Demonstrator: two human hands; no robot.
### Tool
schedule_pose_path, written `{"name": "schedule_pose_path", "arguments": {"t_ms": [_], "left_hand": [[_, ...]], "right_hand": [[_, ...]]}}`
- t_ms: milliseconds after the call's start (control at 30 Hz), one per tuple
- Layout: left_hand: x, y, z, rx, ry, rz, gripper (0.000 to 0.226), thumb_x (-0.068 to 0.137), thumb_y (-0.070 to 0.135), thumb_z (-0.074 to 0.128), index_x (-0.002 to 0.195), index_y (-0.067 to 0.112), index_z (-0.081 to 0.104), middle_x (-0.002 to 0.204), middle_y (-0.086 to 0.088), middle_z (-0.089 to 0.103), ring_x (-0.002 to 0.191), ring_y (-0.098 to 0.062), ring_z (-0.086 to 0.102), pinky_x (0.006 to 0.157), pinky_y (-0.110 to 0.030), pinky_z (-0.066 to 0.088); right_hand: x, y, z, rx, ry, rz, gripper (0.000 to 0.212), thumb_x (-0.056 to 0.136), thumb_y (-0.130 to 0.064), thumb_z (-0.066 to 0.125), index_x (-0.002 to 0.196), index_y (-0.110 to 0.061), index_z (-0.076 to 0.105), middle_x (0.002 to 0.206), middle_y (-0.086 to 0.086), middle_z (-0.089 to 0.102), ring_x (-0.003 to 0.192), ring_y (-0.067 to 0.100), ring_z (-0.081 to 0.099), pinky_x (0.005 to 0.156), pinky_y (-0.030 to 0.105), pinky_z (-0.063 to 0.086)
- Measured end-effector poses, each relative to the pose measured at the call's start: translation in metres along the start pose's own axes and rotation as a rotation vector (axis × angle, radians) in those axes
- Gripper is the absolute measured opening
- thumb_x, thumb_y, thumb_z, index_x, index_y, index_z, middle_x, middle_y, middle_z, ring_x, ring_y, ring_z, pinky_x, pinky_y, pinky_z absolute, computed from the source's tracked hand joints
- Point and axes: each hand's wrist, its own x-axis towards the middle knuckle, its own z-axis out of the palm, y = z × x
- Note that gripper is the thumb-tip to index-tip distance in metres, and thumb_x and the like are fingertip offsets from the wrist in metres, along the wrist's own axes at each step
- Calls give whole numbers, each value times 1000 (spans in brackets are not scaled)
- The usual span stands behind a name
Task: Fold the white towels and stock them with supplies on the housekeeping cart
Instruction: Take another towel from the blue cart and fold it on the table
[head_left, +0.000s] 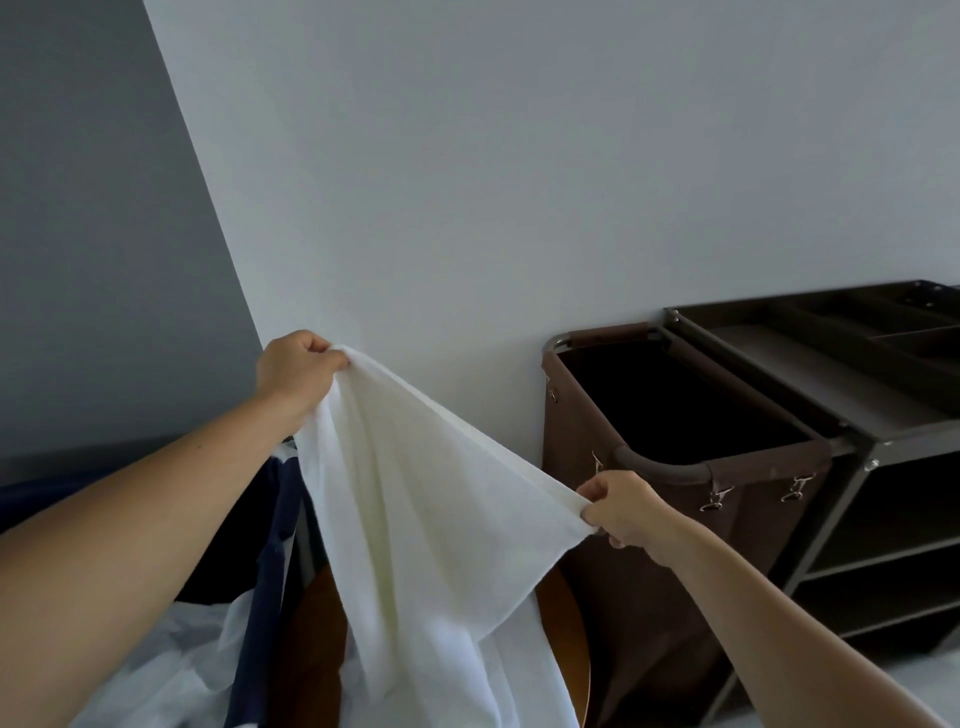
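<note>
Our left hand (298, 371) pinches one top corner of the towel (415, 493) in curled fingers, raised at the left. Our right hand (623, 512) pinches the other corner, lower and nearer. The towel stretches taut between them and hangs down unfolded, beside a blue cloth (265, 597) on its left. To its right stands the cart (883, 431) with its brown bag (675, 597), against the far wall (519, 156).

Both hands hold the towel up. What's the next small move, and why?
Probably bring the right hand up to meet the left hand, folding the white towel in half: each pinches a top corner, and it hangs unfolded between them.
</note>
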Motion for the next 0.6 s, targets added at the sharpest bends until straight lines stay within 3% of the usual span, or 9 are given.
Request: {"name": "schedule_pose_path", "arguments": {"t_ms": [100,200,267,333,367,500,600], "left_hand": [[1,-8,3,24,10,-16,8,83,23,68,77,20,63,81,6,63,74,-12,57,56,-26,39],[3,-8,4,29,18,-24,10,84,23,67,77,22,61,82,7,62,73,-10,55,57,-26,39],[5,-6,3,30,22,-14,11,84,23,67,76,22,60,81,7,61,72,-9,54,57,-26,38],[7,-3,2,31,20,-5,9,85,23,66,77,21,61,81,7,62,71,-8,54,56,-26,38],[7,-2,3,35,14,1,8,85,23,66,78,20,62,81,7,62,71,-8,54,55,-26,38],[6,0,7,56,-2,27,8,86,23,64,78,22,61,82,8,61,73,-8,55,56,-26,39],[7,-3,6,54,-6,13,9,86,22,64,78,20,60,82,6,61,74,-10,55,57,-26,39]], "right_hand": [[-11,-6,-13,-77,-117,-163,23,88,-14,73,96,-31,59,92,-1,67,69,17,64,53,16,51],[-26,-16,-17,-168,-154,-388,50,88,-17,74,110,-49,43,95,-9,62,69,10,65,54,14,51],[-35,-20,-17,-213,-147,-494,56,91,-22,71,110,-63,38,95,-22,63,81,-6,64,58,8,49],[-41,-19,-16,-231,-144,-561,48,95,-20,65,105,-63,47,93,-40,59,84,-16,60,61,5,48],[-41,-16,-16,-238,-153,-562,43,97,-17,63,101,-59,54,89,-41,60,83,-15,62,62,5,48],[-43,-8,-19,-267,-222,-468,30,99,-15,55,90,-38,73,80,-26,65,73,4,69,63,14,53],[-45,-1,-24,-220,-115,-463,42,96,-23,58,58,-40,63,64,-16,60,64,5,59,58,19,47]]}}
